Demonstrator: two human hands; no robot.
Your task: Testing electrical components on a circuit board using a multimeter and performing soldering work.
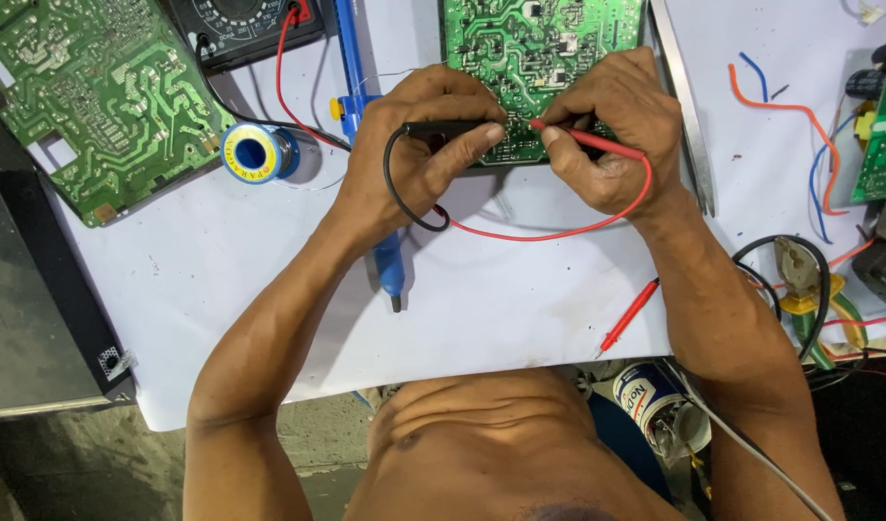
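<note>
— Green circuit board (539, 58) lies at the far middle of the white desk (520, 299), and we have both probes on its near edge. Our left hand (419, 145) has its grip closed around the black probe (453, 128); our right hand (617, 130) pinches the red probe (588, 140) between thumb and fingers.

— So which step are we at?

— Testing points on the board, we judge. Both tips meet close together near the lower edge, and the red wire (549, 232) and black wire (404, 193) loop back toward the meter (245, 29) at the top left.

— What does the next move call for?

— Steady tips, probably, and a glance up at the meter without letting either probe slip onto a neighbouring spot. The contacts look crowded there, so small shifts matter.

— What else is around us?

— A blue soldering iron (390, 265) lies under our left wrist, a solder spool (255, 152) sits left of that hand, a second board (86, 96) rests at the far left, and tweezers (684, 106) lie just right of the board. A spare red probe (628, 316) lies near our right forearm.
</note>
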